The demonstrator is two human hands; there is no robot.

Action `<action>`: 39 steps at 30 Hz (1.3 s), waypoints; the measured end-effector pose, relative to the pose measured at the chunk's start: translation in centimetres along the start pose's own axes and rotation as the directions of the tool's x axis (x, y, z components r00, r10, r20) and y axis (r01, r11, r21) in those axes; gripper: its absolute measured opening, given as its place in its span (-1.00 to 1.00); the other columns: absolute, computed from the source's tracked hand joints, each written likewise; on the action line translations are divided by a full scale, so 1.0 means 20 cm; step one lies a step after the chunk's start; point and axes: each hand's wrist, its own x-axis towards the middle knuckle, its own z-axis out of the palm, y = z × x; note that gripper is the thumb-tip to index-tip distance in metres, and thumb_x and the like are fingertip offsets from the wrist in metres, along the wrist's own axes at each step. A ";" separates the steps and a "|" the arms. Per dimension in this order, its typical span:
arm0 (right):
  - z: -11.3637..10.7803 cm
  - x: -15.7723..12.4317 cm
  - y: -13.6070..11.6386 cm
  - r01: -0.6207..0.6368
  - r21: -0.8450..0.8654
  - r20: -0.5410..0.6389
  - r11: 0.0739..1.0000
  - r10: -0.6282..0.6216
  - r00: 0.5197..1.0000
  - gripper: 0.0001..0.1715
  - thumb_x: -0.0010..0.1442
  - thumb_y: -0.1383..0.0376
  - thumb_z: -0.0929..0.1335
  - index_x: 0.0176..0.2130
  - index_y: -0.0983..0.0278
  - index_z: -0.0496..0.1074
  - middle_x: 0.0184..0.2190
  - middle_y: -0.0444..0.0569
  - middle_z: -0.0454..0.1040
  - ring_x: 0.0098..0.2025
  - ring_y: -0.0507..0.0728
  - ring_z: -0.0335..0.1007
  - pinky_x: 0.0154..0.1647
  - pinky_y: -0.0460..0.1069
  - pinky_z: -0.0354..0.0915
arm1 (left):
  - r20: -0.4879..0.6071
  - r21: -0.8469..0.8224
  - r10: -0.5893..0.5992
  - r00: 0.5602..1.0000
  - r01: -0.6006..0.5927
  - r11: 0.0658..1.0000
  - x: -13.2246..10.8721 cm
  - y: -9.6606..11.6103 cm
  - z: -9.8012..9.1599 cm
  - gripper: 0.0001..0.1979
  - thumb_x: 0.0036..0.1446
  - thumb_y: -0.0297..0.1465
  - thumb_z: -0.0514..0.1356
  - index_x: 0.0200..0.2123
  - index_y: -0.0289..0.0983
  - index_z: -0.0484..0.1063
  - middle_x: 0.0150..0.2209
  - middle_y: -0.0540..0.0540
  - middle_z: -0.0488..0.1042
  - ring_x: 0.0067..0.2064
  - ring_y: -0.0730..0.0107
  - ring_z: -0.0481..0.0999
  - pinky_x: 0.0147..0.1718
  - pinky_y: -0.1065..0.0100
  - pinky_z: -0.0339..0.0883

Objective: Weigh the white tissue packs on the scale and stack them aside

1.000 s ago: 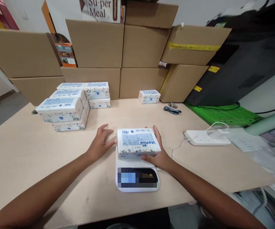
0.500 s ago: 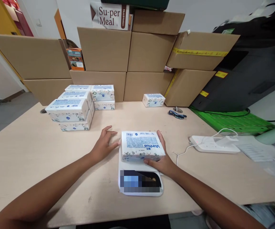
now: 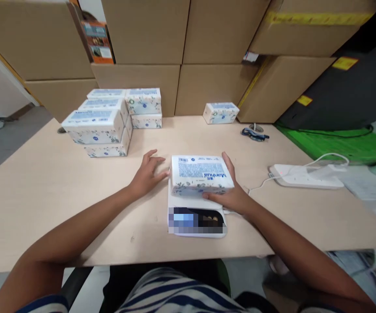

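Note:
A white tissue pack (image 3: 201, 174) with blue print lies on a white scale (image 3: 194, 202), whose display is blurred out. Around the pack's right end my right hand (image 3: 231, 191) is wrapped, thumb at the front and fingers at the far side. My left hand (image 3: 148, 174) is beside the pack's left end with its fingers apart, holding nothing; its fingertips are close to the pack's edge. At the left of the table (image 3: 109, 221) several similar packs (image 3: 93, 124) are stacked in two layers. Another single pack (image 3: 221, 113) sits at the back, near the boxes.
Cardboard boxes (image 3: 142, 82) line the back edge. On the right are a white power strip (image 3: 307, 176) with cables, dark blue glasses-like item (image 3: 255, 134) beside a tape roll, and a green crate (image 3: 344, 141) under a large dark object.
The view has tilted down, so boxes and table appear higher and my striped shirt shows. Both hands and the pack keep nearly the same places relative to the scale.

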 end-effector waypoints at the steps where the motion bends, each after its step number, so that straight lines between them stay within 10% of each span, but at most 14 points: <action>1: -0.01 0.00 0.00 0.022 -0.022 0.002 1.000 -0.022 1.000 0.99 0.10 -0.37 0.71 0.80 -0.05 -0.61 0.76 0.34 0.07 0.77 0.65 0.12 0.74 0.64 0.13 | 0.004 -0.001 0.007 1.000 -0.007 1.000 0.00 0.00 0.00 -0.51 0.40 -0.13 0.52 0.28 -0.10 0.55 0.66 -0.32 0.17 0.66 -0.19 0.39 0.58 -0.25 0.50; 8: -0.06 0.05 0.10 0.234 -0.153 -0.120 0.960 -0.253 0.960 0.67 0.14 -0.81 0.19 0.74 -0.29 -0.69 0.87 -0.18 -0.48 0.89 0.57 -0.60 0.81 0.65 -0.10 | -0.044 -0.058 0.045 0.998 -0.048 0.997 0.04 -0.03 0.04 -0.48 0.35 -0.19 0.57 0.28 -0.03 0.54 0.65 -0.24 0.18 0.65 -0.14 0.35 0.54 -0.20 0.54; 15: -0.10 0.09 0.02 0.307 -0.066 -0.346 0.949 -0.310 0.886 0.32 0.31 -0.68 -0.15 0.77 -0.28 -0.42 0.84 -0.17 -0.24 0.89 0.54 -0.47 0.77 0.65 -0.08 | -0.159 -0.133 0.013 0.987 -0.035 0.991 0.07 -0.08 0.08 -0.59 0.43 -0.26 0.43 0.27 -0.05 0.52 0.61 -0.23 0.27 0.40 0.01 0.54 0.29 -0.03 0.69; 29: -0.08 0.05 -0.07 0.190 -0.019 -0.495 0.982 -0.175 0.851 0.24 0.44 -0.57 -0.04 0.74 -0.02 -0.18 0.79 0.14 -0.07 0.86 0.42 -0.17 0.80 0.49 -0.16 | -0.153 -0.182 -0.026 0.988 -0.003 0.983 0.07 -0.04 0.06 -0.59 0.45 -0.07 0.45 0.25 0.02 0.53 0.55 -0.19 0.36 0.43 -0.05 0.55 0.35 -0.11 0.65; 39: -0.13 0.04 -0.06 0.043 -0.206 -0.413 0.978 -0.126 0.902 0.37 0.28 -0.70 -0.24 0.79 -0.26 -0.44 0.83 -0.03 -0.16 0.86 0.63 -0.31 0.72 0.71 -0.10 | -0.108 -0.180 -0.079 0.991 0.059 0.982 0.06 0.04 0.04 -0.55 0.52 0.02 0.42 0.23 -0.10 0.46 0.52 -0.19 0.38 0.43 0.03 0.50 0.41 -0.11 0.58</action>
